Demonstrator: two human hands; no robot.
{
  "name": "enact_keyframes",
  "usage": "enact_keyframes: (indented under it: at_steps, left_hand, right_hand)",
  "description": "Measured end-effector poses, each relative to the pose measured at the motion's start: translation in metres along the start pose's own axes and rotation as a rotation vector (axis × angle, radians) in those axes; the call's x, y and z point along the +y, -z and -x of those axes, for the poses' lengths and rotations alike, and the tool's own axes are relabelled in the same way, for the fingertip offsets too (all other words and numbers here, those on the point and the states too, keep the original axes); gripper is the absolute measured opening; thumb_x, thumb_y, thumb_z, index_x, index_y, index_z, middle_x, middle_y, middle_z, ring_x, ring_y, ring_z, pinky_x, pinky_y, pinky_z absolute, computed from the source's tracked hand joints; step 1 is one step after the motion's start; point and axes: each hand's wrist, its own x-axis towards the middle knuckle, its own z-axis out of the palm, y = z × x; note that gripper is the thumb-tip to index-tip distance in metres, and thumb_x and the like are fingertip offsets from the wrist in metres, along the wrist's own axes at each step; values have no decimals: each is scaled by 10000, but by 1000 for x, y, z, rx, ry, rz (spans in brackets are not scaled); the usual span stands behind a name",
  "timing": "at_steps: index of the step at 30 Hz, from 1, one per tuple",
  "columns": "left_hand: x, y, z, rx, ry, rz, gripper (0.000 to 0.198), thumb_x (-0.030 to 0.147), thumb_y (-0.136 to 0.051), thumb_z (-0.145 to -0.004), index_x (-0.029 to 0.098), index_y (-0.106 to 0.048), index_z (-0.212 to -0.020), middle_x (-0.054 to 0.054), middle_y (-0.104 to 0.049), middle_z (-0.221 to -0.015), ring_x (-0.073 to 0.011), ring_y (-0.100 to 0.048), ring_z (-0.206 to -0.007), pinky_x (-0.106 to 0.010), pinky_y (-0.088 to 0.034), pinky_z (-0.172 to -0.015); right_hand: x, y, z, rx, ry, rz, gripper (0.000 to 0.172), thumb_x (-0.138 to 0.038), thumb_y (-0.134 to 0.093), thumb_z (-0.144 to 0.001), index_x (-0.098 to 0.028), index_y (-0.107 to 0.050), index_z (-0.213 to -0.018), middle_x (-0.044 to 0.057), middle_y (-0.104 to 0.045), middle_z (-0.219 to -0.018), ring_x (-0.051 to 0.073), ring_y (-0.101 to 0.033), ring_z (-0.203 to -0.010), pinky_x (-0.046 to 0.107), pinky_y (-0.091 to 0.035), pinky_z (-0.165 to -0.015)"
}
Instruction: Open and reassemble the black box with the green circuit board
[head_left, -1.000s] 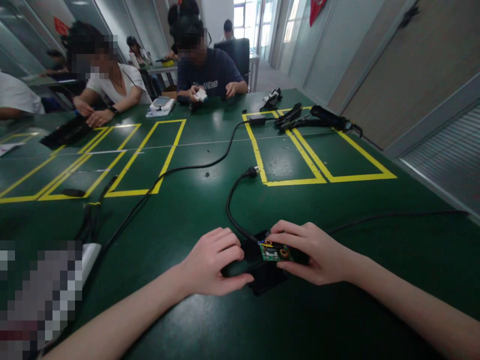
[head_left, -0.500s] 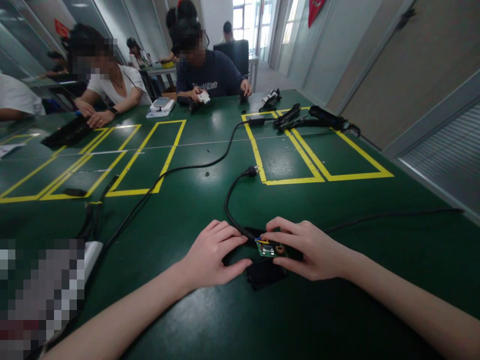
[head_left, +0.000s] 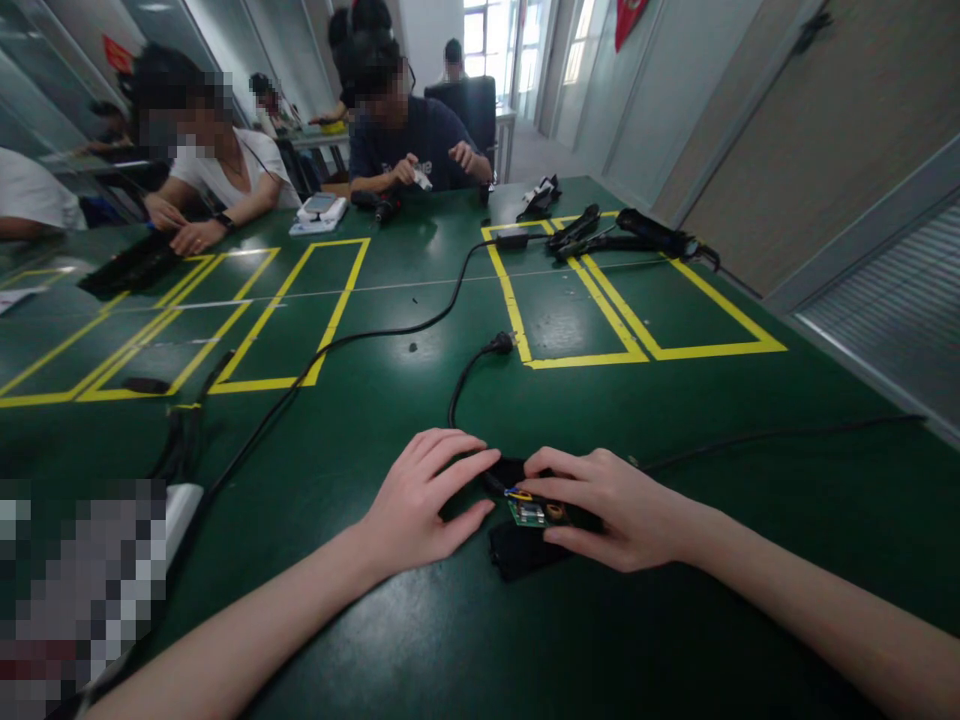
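A small green circuit board (head_left: 529, 514) with coils and blue and yellow wires lies between the thumb and fingers of my right hand (head_left: 611, 505), which covers its right part. Just left of the board is my left hand (head_left: 427, 500), thumb and fingers apart, its fingertips close to the black power cord (head_left: 452, 400). That cord runs from the board's wired end to a plug (head_left: 501, 343) farther up the table. Below the board rests a black plastic case half (head_left: 517, 553). Another dark casing piece (head_left: 511, 470) shows partly behind my right fingers.
Yellow tape rectangles (head_left: 585, 360) mark the green table (head_left: 420, 640). A long black cable (head_left: 390, 333) crosses to a small adapter (head_left: 512, 241) beside dark parts (head_left: 622, 235). Another cable (head_left: 787, 430) runs right. Co-workers (head_left: 416, 140) sit across the table, handling parts.
The board has dropped slightly toward me with my right hand. My left fingers have shifted slightly over the cord, staying apart. A co-worker opposite has raised both hands off the table.
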Motion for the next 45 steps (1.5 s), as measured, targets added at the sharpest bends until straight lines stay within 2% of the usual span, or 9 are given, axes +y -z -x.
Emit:
enact_keyframes:
  at_steps: [3, 7, 10, 13, 19, 23, 28, 35, 45]
  left_hand:
    - [-1, -1, -1, -44, -29, 21, 225, 198, -634, -996, 187, -658, -1220, -84, -761, -1091, -217, -717, -1018, -465, -560, -1033]
    - [-1, -2, 0, -18, 18, 10, 167, 165, -589, -1003, 173, -666, -1151, -80, -756, -1031, -215, -711, -984, -463, -562, -1050]
    - [1, -1, 0, -28, 44, 11, 145, 173, -572, -1000, 173, -667, -1109, -87, -747, -996, -224, -695, -942, -409, -597, -905]
    - [3, 0, -1, -50, 39, 16, 117, 165, -575, -986, 162, -668, -1056, -87, -729, -952, -211, -667, -853, -351, -570, -758]
    - [3, -1, -1, -107, 21, 30, 134, 170, -545, -976, 165, -676, -1002, -74, -695, -863, -190, -628, -765, -316, -536, -676]
    - [2, -1, 1, -136, 12, 38, 140, 174, -538, -982, 160, -674, -1013, -68, -685, -845, -184, -622, -752, -297, -528, -647]
    - [1, 0, 2, -182, 32, 43, 151, 211, -533, -1011, 160, -673, -1041, -67, -674, -859, -184, -635, -762, -281, -539, -634]
    - [1, -1, 4, -235, 90, 3, 227, 310, -548, -1037, 168, -652, -1180, -67, -686, -925, -187, -674, -787, -288, -583, -681]
    - [-1, -3, 6, -237, 120, -52, 295, 330, -500, -1080, 170, -594, -1310, -46, -692, -884, -187, -700, -775, -285, -590, -705]
  right_hand:
    - [2, -2, 0, -5, -10, 11, 384, -429, -480, -1066, -146, -676, -1237, 121, -693, -1127, 169, -691, -788, 279, -473, -627]
    - [4, -4, 0, 11, -24, 13, 371, -419, -504, -1058, -152, -665, -1260, 112, -711, -1113, 163, -692, -792, 267, -466, -624]
    - [4, -3, 0, 16, -29, 7, 344, -396, -536, -1042, -156, -669, -1249, 109, -717, -1098, 170, -700, -803, 270, -473, -623]
    - [5, -4, -1, 21, -30, 0, 327, -375, -562, -1027, -154, -674, -1240, 103, -720, -1079, 176, -708, -803, 277, -487, -627]
    - [6, -5, -1, 27, -38, -4, 336, -367, -613, -1000, -153, -674, -1252, 98, -719, -1072, 163, -704, -783, 263, -492, -620]
    - [5, -4, -2, 37, -32, 6, 325, -367, -618, -999, -154, -685, -1234, 92, -718, -1064, 153, -695, -757, 259, -492, -609]
    - [8, -7, -1, 70, -66, 8, 340, -364, -670, -965, -171, -691, -1244, 97, -718, -1093, 178, -722, -818, 274, -528, -657]
    - [10, -7, 0, 87, -96, -57, 363, -354, -696, -927, -184, -691, -1247, 98, -719, -1103, 185, -734, -856, 278, -554, -697]
    - [13, -6, 2, 148, -95, 20, 396, -367, -657, -943, -180, -661, -1291, 126, -691, -1159, 203, -734, -883, 297, -567, -708]
